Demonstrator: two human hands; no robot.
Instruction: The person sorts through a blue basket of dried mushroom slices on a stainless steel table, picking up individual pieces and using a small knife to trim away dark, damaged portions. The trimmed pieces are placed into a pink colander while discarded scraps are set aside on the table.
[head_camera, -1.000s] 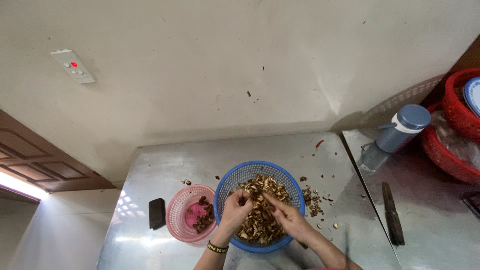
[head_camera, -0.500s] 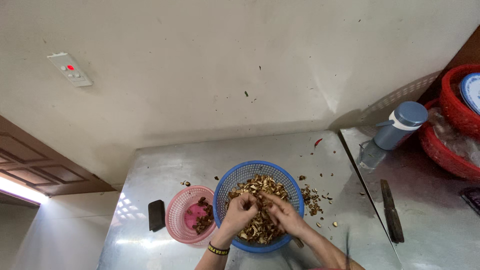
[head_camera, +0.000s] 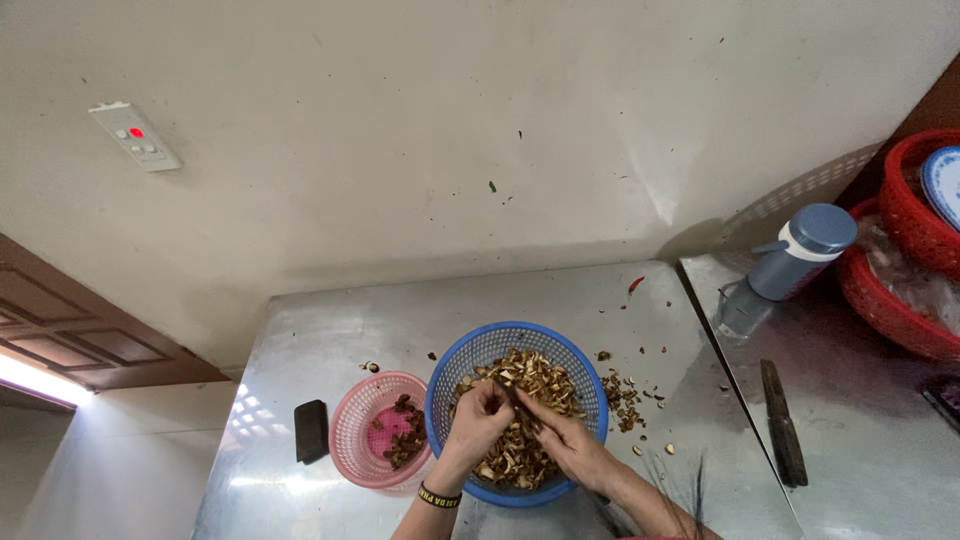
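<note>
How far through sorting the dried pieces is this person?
Early, by the look of it. Done: a small dark batch lies in the pink basket, and scraps are scattered on the metal table. In hand: the left hand and right hand work one piece over the blue basket. Left: that basket's heap of tan pieces.

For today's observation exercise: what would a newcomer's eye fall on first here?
First, the blue basket at the centre of the metal table, heaped with brown dried pieces, with the left hand and right hand in it. Next, the pink basket to its left.
</note>
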